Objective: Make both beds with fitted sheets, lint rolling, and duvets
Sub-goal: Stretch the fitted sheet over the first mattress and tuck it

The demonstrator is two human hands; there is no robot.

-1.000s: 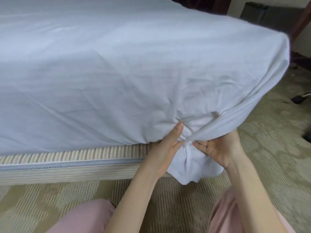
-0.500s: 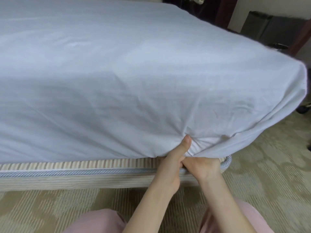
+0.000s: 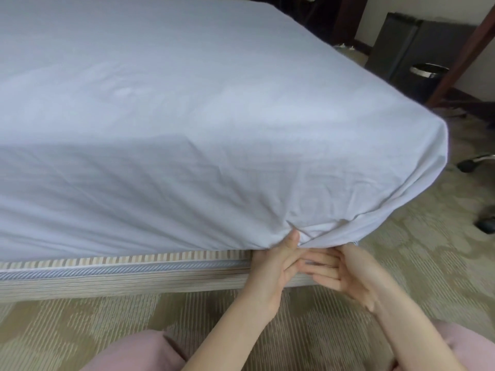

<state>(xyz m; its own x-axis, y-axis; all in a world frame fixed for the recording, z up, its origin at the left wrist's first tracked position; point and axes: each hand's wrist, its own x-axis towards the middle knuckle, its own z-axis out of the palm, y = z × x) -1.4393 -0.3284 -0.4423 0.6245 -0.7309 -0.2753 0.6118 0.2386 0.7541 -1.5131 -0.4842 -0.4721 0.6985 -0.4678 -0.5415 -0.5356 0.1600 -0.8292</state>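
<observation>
Mostly smooth fitted sheet, left hand pressing, right hand (motion-blurred)

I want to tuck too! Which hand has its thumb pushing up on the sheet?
The left hand: its thumb presses up into the sheet. The right hand is open below it, fingers straight.

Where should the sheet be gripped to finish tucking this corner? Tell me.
Grip the sheet at its bunched lower hem under the near corner, beside the thumb of the left hand. Come up from below: the folds converge there, and the edge hangs just above the striped base.
</observation>
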